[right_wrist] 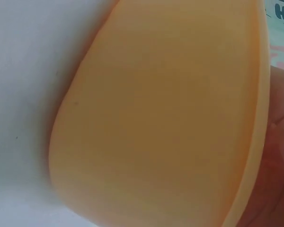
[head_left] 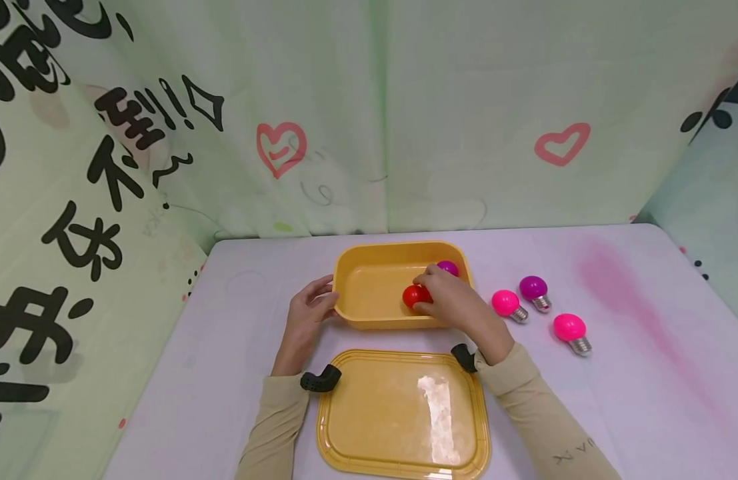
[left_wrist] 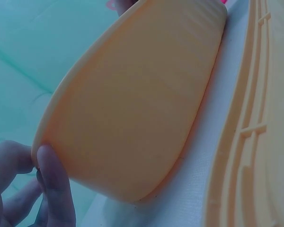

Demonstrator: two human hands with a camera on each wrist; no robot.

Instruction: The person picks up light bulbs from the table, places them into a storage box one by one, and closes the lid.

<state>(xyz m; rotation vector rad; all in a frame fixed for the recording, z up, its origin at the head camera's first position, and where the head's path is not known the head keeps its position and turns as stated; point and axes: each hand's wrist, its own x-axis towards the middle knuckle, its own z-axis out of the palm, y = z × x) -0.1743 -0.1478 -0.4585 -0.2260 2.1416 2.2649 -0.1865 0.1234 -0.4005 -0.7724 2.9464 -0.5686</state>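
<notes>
My left hand (head_left: 308, 320) pinches the left rim of a yellow plastic container (head_left: 369, 270). In the left wrist view, the thumb and fingers (left_wrist: 54, 175) of that hand meet at the container's corner. My right hand (head_left: 449, 297) reaches over the container's near right side and grips a red light bulb (head_left: 415, 295) by its round end; the bulb's base is hidden. Behind that hand, a purple bulb (head_left: 449, 268) lies partly covered in the container's right end. The right wrist view shows mostly the container's outer wall (right_wrist: 156, 113), with the hand (right_wrist: 274, 156) beyond the rim.
Right of the container, a pink bulb (head_left: 505, 303), a purple bulb (head_left: 533, 288) and another pink bulb (head_left: 569, 327) lie on the pale tablecloth (head_left: 633, 400). A yellow lid (head_left: 381, 413) lies flat in front of the container, beneath my wrists. Curtains (head_left: 453, 100) surround the table.
</notes>
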